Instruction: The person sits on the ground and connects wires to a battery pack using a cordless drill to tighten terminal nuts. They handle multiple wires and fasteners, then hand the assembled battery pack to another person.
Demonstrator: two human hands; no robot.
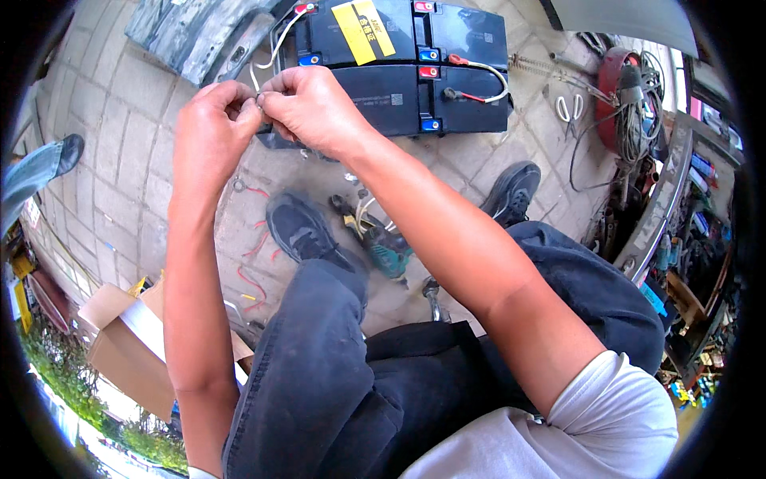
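My left hand (209, 134) and my right hand (313, 108) meet at the near left corner of a group of black batteries (371, 102). Both are closed, fingertips pinched together around the end of a white wire (277, 53). That wire runs up to a red terminal (306, 8) on the far left battery. Its very tip is hidden by my fingers. A yellow label (364, 30) lies on top of one battery. On the right side, a short red and white cable (501, 78) loops from a red terminal to a black-capped end.
A green and black power tool (387, 254) lies between my shoes. White-handled scissors (569, 112) and a red reel with cable (621, 100) are at the right. Red wire scraps (254, 281) litter the paving. An open cardboard box (128, 351) stands at the left, near another person's leg (36, 172).
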